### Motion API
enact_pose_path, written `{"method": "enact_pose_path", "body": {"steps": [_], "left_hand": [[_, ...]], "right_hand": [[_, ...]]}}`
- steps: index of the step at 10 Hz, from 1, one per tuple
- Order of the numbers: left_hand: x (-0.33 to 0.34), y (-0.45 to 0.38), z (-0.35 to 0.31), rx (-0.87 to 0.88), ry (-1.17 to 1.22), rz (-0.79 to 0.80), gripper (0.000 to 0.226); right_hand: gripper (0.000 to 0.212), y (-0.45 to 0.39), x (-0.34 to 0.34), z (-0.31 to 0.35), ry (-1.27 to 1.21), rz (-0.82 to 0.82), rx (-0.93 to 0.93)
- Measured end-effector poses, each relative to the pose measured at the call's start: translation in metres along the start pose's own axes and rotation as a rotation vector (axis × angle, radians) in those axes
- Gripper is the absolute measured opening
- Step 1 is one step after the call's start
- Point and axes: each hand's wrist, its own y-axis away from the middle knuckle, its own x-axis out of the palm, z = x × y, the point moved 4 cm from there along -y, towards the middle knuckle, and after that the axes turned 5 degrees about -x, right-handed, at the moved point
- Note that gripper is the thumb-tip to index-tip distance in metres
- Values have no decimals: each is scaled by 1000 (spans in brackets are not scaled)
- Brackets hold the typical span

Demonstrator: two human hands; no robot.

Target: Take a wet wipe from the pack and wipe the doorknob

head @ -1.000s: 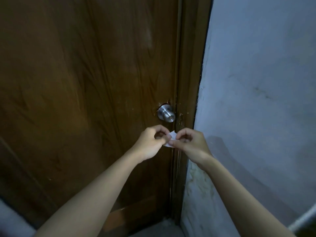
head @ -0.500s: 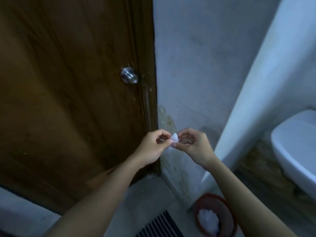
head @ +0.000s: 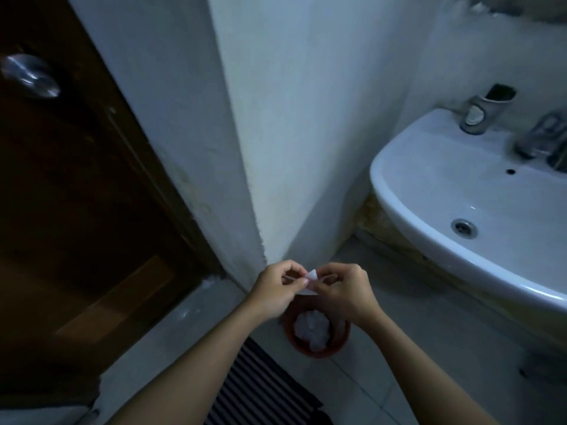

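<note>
Left hand (head: 276,294), right hand (head: 343,294): both grips pinched on small white wet wipe (head: 310,279), above red bin (head: 316,332). Doorknob (head: 29,75) far left, well apart.

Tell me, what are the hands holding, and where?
A small white wipe, pinched at its edges between the fingertips of the left hand and right hand.

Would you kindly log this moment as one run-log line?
left hand: pinching wipe | right hand: pinching wipe | position: above bin | doorknob: untouched
</note>
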Motion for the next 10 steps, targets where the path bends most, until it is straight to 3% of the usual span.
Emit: {"method": "enact_pose_path", "body": {"steps": [2, 3, 4, 6, 7, 8, 9, 10], "left_hand": [[76, -47, 28, -47, -34, 115, 25], [100, -67, 54, -86, -41, 149, 17], [118, -85, 89, -108, -79, 175, 9], [132, -105, 171, -272, -135, 196, 25], [129, -103, 192, -324, -99, 208, 39], [118, -93, 189, -347, -62, 215, 33], [101, -76, 169, -371, -88, 260, 28], [86, -53, 151, -410, -142, 321, 38]], "right_hand": [[5, -7, -27, -83, 106, -4, 86], [12, -9, -19, -123, 145, 16, 133], [5, -11, -1, -164, 147, 22, 197], [25, -11, 44, -224, 136, 107, 337], [30, -3, 52, -231, 148, 149, 374], [34, 9, 49, -227, 130, 165, 428], [24, 18, 44, -210, 161, 207, 431], [23, 24, 45, -181, 195, 290, 421]]}}
